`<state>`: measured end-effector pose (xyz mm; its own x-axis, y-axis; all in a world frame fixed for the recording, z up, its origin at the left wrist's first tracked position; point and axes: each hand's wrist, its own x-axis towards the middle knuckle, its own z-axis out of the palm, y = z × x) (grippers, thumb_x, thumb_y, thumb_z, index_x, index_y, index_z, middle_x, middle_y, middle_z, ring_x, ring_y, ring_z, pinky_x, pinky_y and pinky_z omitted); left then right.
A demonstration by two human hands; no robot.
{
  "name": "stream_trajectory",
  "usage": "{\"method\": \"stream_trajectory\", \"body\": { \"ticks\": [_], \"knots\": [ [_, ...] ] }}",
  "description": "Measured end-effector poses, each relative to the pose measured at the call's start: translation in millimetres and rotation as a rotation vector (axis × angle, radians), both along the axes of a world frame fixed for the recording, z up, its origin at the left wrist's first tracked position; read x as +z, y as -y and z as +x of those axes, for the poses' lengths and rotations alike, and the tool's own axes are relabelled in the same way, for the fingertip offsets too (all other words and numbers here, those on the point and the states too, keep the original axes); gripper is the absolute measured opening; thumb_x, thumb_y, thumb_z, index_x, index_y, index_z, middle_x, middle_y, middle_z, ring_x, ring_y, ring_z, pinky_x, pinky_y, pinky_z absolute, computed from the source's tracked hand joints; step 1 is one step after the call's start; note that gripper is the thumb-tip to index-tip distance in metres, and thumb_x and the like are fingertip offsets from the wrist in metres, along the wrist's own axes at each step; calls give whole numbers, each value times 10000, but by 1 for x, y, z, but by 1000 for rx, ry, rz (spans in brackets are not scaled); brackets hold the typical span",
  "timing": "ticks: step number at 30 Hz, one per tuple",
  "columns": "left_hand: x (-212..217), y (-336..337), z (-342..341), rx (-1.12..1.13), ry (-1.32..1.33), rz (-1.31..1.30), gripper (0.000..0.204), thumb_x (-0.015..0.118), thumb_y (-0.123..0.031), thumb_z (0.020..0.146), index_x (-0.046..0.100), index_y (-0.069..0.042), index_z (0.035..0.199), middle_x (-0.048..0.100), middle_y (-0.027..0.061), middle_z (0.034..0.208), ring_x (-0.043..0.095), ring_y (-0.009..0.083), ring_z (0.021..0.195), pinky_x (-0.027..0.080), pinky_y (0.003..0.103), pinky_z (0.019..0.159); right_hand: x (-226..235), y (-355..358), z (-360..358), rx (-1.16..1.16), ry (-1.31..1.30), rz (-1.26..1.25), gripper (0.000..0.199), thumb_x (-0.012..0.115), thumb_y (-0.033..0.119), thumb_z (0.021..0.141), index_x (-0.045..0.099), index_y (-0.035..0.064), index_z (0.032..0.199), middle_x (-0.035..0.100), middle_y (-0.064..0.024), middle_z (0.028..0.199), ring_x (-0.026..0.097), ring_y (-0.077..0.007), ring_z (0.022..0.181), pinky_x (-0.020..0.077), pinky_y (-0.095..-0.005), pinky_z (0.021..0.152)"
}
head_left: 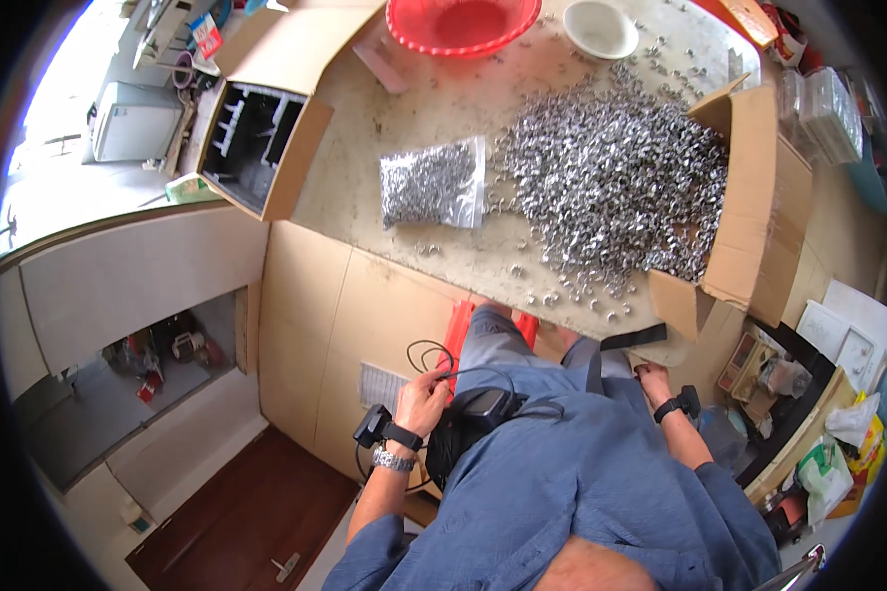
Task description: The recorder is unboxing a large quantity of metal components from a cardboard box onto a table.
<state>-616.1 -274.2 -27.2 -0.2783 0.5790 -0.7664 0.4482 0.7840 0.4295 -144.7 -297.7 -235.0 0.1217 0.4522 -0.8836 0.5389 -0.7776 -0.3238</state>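
Observation:
My left hand [423, 397] is low at my left side, fingers closed around a thin black cable [434, 353] that loops up from a black device [475, 409] at my waist. A watch and a black band are on that wrist. My right hand [652, 376] hangs under the table edge beside my knee, fingers down and mostly hidden; it seems to hold nothing. A black band is on that wrist too. On the table above lie a large heap of small shiny metal parts [611, 187] and a clear bag [434, 184] filled with the same parts.
An open cardboard box [759, 197] lies on its side right of the heap. A red basin [460, 25] and a white bowl [599, 28] stand at the table's far edge. A dark open box [256, 138] sits left. Cluttered shelves are at right.

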Motion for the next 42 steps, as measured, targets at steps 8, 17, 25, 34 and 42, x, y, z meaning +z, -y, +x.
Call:
{"method": "stream_trajectory", "body": {
  "ticks": [8, 17, 25, 34, 42],
  "knots": [
    [2, -33, -1, 166, 273, 14, 522, 569, -144, 877, 410, 111, 1304, 683, 131, 840, 675, 159, 706, 523, 257, 666, -21, 45, -3, 161, 26, 415, 244, 552, 82, 848, 637, -32, 1047, 683, -186, 904, 682, -240, 784, 539, -313, 692],
    [8, -112, -32, 375, 735, 13, 706, 588, -86, 905, 128, 71, 1418, 564, 157, 1020, 623, 221, 889, 521, 323, 794, 28, 73, -47, -267, -62, 243, 281, 601, 27, 853, 611, -16, 1130, 684, -90, 866, 628, -129, 763, 498, -255, 689],
    [-26, -169, -91, 226, 512, 214, 628, 633, -55, 845, 292, 33, 1366, 506, 112, 1099, 582, 163, 895, 507, 277, 764, 93, 9, -124, -415, 73, 268, 225, 614, 69, 864, 623, -3, 1077, 630, -25, 786, 579, -110, 697, 477, -252, 624],
    [-81, -180, -120, -285, 208, 98, 518, 681, -80, 787, 446, 43, 1232, 535, 114, 1073, 618, 159, 869, 522, 290, 733, 142, -120, -243, 200, -138, 776, 153, 653, 85, 830, 646, 17, 968, 643, -122, 823, 622, -254, 699, 489, -324, 639],
    [-117, -177, -88, -578, -156, 420, 507, 708, -58, 685, 504, 17, 1144, 562, 137, 952, 614, 201, 667, 512, 337, 665, 106, -144, -260, 514, -122, 789, 171, 668, 148, 809, 642, 82, 965, 642, -104, 840, 634, -297, 765, 515, -376, 655]
  ]
}}
